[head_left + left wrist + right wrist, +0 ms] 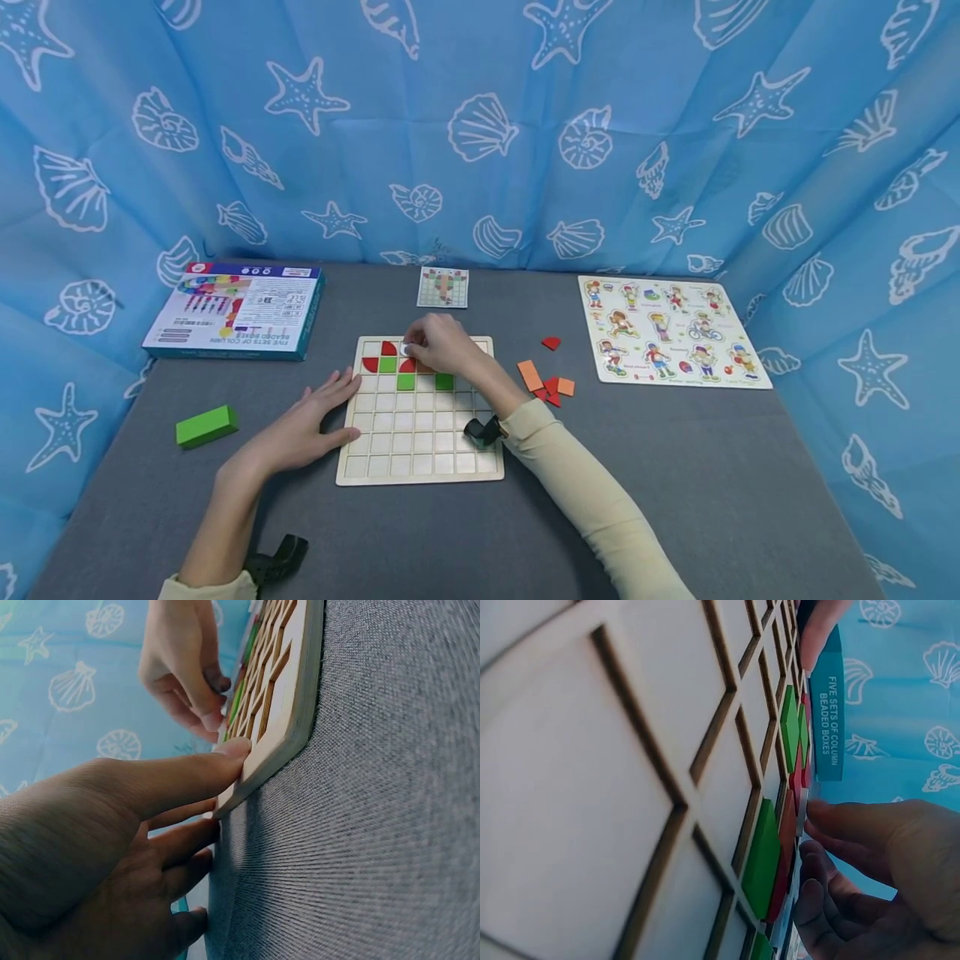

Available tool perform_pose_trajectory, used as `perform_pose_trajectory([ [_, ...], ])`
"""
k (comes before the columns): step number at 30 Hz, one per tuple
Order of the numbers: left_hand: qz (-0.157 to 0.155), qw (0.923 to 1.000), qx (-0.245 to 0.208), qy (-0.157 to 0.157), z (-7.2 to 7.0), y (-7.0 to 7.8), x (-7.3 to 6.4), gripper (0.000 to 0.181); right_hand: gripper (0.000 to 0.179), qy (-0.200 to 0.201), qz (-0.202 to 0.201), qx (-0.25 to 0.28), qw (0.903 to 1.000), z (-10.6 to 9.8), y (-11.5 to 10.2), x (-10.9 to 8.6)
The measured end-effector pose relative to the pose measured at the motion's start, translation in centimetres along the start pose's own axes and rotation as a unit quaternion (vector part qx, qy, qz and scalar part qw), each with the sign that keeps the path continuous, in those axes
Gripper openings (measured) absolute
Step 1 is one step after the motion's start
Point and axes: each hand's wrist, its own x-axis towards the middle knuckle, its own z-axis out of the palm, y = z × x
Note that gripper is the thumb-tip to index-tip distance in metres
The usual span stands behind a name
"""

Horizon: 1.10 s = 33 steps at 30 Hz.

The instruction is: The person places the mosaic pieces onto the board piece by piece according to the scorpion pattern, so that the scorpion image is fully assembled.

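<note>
A wooden grid board [420, 477] lies on the table, with red quarter-round and green square tiles in its upper cells. My left hand [307, 425] rests at the board's left edge; its thumb [199, 776] lies on the rim and the fingers are spread along the side. At the board's top rows, my right hand [444, 343] pinches a small white tile [802, 812] between thumb and fingertips. One green square tile [406, 382] sits just below that hand, and another green tile [444, 382] lies to its right. My right hand hides part of the top rows.
Loose orange tiles [529, 375] and red tiles [551, 342] lie right of the board. A pattern card [442, 287] is behind it. A boxed set [232, 312] and a green block [207, 427] stand left; a picture board [671, 332] lies right. A blue curtain [480, 167] hangs behind.
</note>
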Motion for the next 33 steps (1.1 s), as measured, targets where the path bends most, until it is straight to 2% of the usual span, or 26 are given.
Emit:
perform_pose_trajectory([
  [13, 0.001, 1.0, -0.003, 0.004, 0.0, 0.2, 0.0, 0.086, 0.016, 0.005, 0.003, -0.029, 0.9996, 0.2, 0.0, 0.4],
  [20, 0.001, 1.0, 0.0, 0.004, 0.1, 0.2, -0.1, 0.086, 0.015, 0.006, 0.001, -0.024, 0.9997, 0.1, 0.0, -0.1],
  [27, 0.0, 1.0, 0.003, 0.006, 0.1, 0.1, 0.0, 0.086, 0.018, 0.035, -0.005, 0.012, 0.9993, -1.1, 1.1, -1.9],
  [33, 0.0, 1.0, 0.006, 0.006, 0.2, 0.3, 0.0, 0.086, 0.019, 0.059, 0.009, 0.015, 0.9981, -3.0, 3.1, -4.9],
])
